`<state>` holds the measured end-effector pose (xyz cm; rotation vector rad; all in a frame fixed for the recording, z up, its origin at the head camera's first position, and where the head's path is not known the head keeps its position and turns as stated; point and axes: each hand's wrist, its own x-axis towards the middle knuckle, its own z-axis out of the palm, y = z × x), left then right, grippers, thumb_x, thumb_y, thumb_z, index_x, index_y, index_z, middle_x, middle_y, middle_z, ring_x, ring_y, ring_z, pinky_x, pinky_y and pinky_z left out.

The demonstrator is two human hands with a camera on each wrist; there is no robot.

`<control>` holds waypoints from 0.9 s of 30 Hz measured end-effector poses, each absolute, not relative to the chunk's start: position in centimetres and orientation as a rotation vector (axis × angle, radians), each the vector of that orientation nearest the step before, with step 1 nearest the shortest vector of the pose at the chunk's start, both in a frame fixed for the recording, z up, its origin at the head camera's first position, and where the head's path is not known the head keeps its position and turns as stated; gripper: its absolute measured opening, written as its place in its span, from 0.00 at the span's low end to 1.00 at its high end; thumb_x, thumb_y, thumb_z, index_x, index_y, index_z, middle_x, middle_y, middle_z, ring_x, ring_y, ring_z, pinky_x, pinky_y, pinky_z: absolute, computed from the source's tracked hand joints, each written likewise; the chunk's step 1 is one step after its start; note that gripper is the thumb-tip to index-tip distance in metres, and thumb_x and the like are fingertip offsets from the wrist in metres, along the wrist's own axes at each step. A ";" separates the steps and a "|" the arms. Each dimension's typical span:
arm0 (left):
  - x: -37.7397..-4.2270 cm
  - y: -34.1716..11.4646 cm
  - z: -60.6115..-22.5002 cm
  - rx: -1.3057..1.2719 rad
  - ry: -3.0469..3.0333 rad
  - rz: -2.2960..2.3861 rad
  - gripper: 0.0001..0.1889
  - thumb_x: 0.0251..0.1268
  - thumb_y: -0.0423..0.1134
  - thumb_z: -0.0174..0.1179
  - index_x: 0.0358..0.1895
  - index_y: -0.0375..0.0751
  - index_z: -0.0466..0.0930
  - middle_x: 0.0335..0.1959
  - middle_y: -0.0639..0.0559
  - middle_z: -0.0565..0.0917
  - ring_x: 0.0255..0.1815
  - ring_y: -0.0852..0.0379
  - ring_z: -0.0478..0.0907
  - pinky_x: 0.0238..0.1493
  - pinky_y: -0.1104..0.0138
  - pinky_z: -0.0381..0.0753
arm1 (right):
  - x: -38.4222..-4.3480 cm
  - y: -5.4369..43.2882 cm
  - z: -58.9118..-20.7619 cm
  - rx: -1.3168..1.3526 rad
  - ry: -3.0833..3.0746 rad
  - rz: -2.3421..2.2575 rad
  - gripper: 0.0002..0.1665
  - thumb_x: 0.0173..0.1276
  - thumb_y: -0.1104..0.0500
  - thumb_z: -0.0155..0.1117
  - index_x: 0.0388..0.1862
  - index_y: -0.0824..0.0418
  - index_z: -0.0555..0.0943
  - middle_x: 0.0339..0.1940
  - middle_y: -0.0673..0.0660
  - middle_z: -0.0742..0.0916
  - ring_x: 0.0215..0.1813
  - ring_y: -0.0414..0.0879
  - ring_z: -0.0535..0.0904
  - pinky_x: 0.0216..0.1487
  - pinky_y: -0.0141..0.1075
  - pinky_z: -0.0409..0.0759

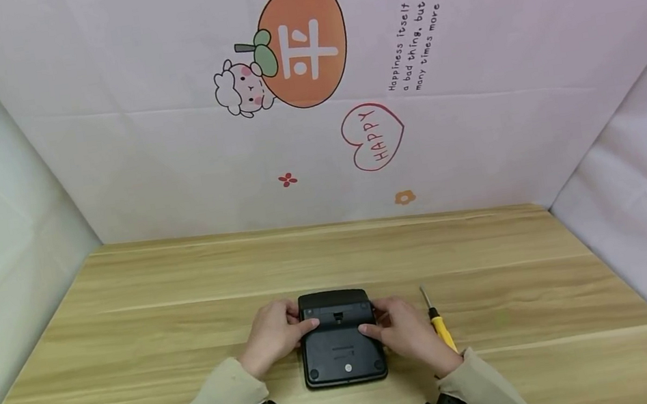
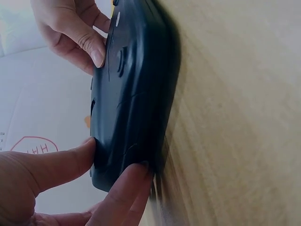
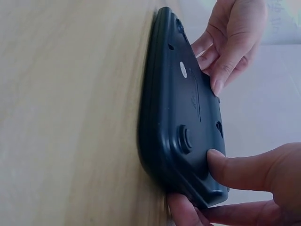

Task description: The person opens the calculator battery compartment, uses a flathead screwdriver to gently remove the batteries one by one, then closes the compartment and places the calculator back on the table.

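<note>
A black desktop calculator (image 1: 344, 351) lies back side up on the table, showing round feet, a small pale sticker and a dark notch. My left hand (image 1: 274, 336) grips its left edge near the top, thumb on the back and fingers at the side. On the opposite edge, my right hand (image 1: 406, 332) holds it with the thumb pressed on the back. The left wrist view shows the left fingertips (image 2: 134, 181) at the lower rim. In the right wrist view, the right fingers (image 3: 183, 209) reach under the calculator's edge.
Just right of the right hand lies a screwdriver (image 1: 441, 330) with a yellow and black handle, its shaft pointing away. The wooden table (image 1: 186, 283) ends at a printed white cloth (image 1: 171, 175) behind, with white cloth walls on both sides.
</note>
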<state>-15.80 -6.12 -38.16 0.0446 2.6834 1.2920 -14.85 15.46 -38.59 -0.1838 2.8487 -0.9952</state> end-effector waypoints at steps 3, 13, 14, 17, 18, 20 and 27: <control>-15.7 -6.1 -38.1 0.053 2.696 1.280 0.17 0.59 0.41 0.67 0.42 0.29 0.79 0.27 0.48 0.82 0.19 0.60 0.77 0.23 0.69 0.75 | -14.9 15.4 -38.6 -0.191 2.857 -0.966 0.27 0.62 0.55 0.69 0.56 0.69 0.78 0.41 0.59 0.81 0.40 0.49 0.79 0.40 0.43 0.79; -15.7 -6.0 -38.1 0.073 2.722 1.268 0.15 0.58 0.41 0.68 0.38 0.30 0.79 0.25 0.49 0.82 0.19 0.61 0.76 0.23 0.69 0.73 | -15.0 15.4 -38.7 -0.174 2.854 -0.952 0.27 0.62 0.55 0.70 0.56 0.68 0.79 0.41 0.59 0.81 0.40 0.48 0.79 0.40 0.43 0.79; -15.7 -6.0 -38.1 0.074 2.722 1.270 0.15 0.58 0.41 0.68 0.38 0.30 0.79 0.24 0.49 0.82 0.19 0.61 0.76 0.23 0.69 0.73 | -15.0 15.5 -38.7 -0.172 2.853 -0.953 0.27 0.62 0.55 0.70 0.56 0.68 0.79 0.41 0.59 0.81 0.40 0.48 0.79 0.40 0.43 0.79; -15.7 -6.0 -38.2 0.081 2.724 1.266 0.16 0.57 0.41 0.68 0.39 0.30 0.80 0.24 0.49 0.82 0.19 0.61 0.76 0.23 0.69 0.74 | -14.9 15.6 -38.6 -0.164 2.850 -0.951 0.27 0.62 0.55 0.70 0.56 0.68 0.79 0.42 0.60 0.82 0.40 0.48 0.79 0.40 0.43 0.79; -15.7 -5.9 -38.3 0.083 2.722 1.267 0.16 0.57 0.41 0.68 0.39 0.30 0.80 0.24 0.49 0.82 0.19 0.61 0.76 0.23 0.69 0.74 | -14.9 15.6 -38.6 -0.162 2.850 -0.949 0.27 0.62 0.54 0.70 0.56 0.68 0.79 0.43 0.60 0.82 0.40 0.48 0.79 0.40 0.43 0.80; -15.7 -6.0 -38.3 0.086 2.708 1.279 0.16 0.58 0.41 0.68 0.40 0.29 0.80 0.25 0.48 0.82 0.19 0.61 0.77 0.23 0.69 0.75 | -14.8 15.7 -38.6 -0.159 2.847 -0.949 0.28 0.62 0.54 0.69 0.57 0.68 0.78 0.44 0.61 0.82 0.40 0.48 0.79 0.40 0.43 0.80; -15.9 -6.1 -38.6 0.044 2.643 1.335 0.19 0.58 0.40 0.68 0.45 0.27 0.77 0.28 0.47 0.81 0.20 0.59 0.79 0.24 0.68 0.79 | -14.9 15.7 -38.7 -0.161 2.840 -0.978 0.28 0.62 0.53 0.69 0.56 0.69 0.79 0.43 0.60 0.82 0.39 0.47 0.79 0.39 0.42 0.79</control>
